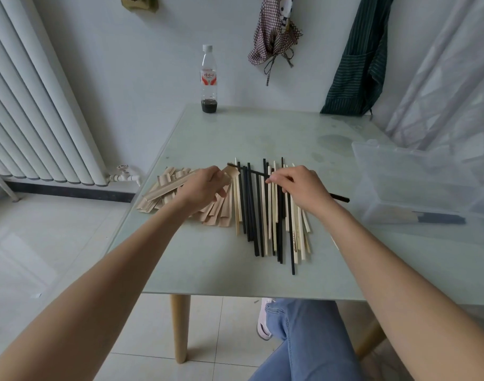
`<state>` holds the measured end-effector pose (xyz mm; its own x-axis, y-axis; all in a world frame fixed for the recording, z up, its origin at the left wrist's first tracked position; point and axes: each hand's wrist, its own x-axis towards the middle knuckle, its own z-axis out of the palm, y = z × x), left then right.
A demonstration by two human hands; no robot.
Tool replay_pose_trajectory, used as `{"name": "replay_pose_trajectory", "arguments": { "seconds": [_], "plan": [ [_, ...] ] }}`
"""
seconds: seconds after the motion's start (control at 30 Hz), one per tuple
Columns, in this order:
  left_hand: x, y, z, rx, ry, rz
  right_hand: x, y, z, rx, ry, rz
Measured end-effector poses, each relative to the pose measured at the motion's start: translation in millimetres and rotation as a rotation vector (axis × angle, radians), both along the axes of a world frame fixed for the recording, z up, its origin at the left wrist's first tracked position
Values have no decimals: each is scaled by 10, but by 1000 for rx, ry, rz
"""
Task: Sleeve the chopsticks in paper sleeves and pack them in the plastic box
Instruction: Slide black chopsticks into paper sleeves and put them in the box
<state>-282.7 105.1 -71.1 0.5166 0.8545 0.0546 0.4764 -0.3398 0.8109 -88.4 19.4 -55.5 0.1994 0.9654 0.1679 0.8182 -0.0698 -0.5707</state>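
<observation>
The left hand (208,185) pinches one paper sleeve (230,174) with its mouth held open, above the pile of sleeves (169,196). The right hand (298,185) grips black chopsticks (337,197), tips aimed at that mouth. Loose chopsticks (268,213) lie between the pile and the plastic box (417,185).

A clear plastic bottle (209,78) with a white cap and a red label is seen upright at the far edge of the pale green table (208,265), a little dark liquid at its bottom. A checked apron (274,34) and a dark green striped apron (359,61) are hung on the wall at upper right. A white radiator (34,105) is seen at left.
</observation>
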Motion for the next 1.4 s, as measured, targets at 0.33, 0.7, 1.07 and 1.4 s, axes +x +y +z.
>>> {"name": "replay_pose_trajectory", "arguments": {
  "seconds": [0.33,0.7,1.07,1.4],
  "plan": [
    [15,15,-7,136,228,-43,82,3,-7,-62,-167,-2],
    [114,-66,51,423,368,-106,-77,36,11,49,-228,11],
    [219,-119,83,392,371,-158,-53,-35,40,70,-161,-16],
    [222,-138,88,342,350,-145,30,-131,77,107,-177,-96]
  ]
}}
